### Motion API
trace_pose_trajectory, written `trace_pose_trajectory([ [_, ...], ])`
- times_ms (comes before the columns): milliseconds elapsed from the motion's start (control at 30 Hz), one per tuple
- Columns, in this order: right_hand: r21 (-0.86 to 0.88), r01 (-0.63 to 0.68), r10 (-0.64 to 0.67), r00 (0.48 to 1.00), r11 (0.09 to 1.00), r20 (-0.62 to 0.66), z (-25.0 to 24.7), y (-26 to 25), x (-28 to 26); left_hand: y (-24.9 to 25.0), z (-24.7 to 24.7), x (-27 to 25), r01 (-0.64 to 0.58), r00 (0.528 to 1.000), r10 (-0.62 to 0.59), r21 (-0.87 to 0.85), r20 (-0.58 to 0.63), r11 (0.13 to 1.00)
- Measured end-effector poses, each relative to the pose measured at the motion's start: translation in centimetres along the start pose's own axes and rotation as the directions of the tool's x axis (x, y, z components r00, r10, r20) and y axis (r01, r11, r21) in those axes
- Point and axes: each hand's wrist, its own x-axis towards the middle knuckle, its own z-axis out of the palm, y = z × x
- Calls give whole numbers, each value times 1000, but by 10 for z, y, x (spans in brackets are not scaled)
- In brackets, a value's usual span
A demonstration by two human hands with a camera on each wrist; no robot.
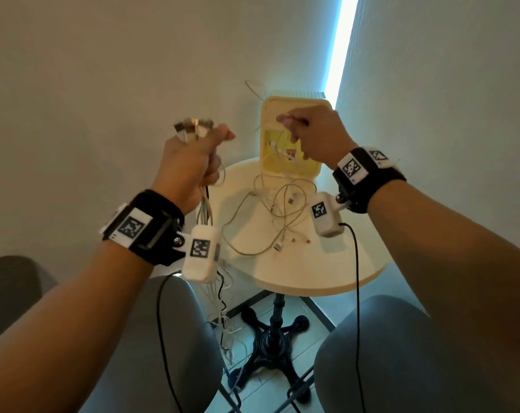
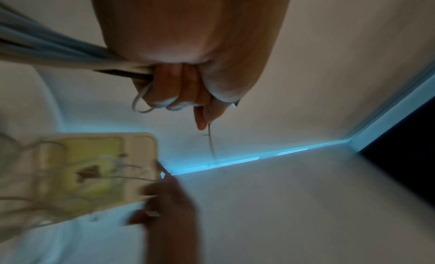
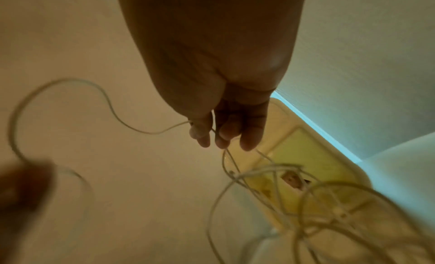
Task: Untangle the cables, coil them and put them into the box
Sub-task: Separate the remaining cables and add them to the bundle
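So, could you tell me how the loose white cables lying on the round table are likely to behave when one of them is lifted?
The loose white cables look thin and lie in slack loops, so probably floppy and light. They cross each other on the table, so lifting one will likely drag neighbours along. The strand pinched by the right hand already droops in curves.

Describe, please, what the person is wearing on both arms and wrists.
Both forearms are bare, with no sleeves. Each wrist carries a black strap with a white plate printed with a black-and-white square code. A small white camera box with its own code hangs from the left strap, and another white box from the right strap. A thin black cable trails from each box.
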Motion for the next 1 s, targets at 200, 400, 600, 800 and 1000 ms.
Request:
trace_pose_trajectory([
  [200,-14,44,-44,997,999,-56,-28,-14,-3,-39,-9,-6,179,984,-179,50,-3,983],
  [400,21,100,-95,981,995,-169,-37,-21,-11,-44,-9,-7,201,979,-203,138,4,970],
  [600,91,101,-86,984,991,-155,-47,-29,-18,-46,-9,-8,196,981,-196,178,-17,964],
  [800,247,153,-99,971,957,-219,-52,-44,-19,-44,-4,-12,122,990,-134,190,50,974],
  [1000,233,29,-27,1000,972,-10,-44,-42,-24,-38,13,-17,8,991,-30,166,130,986],
])
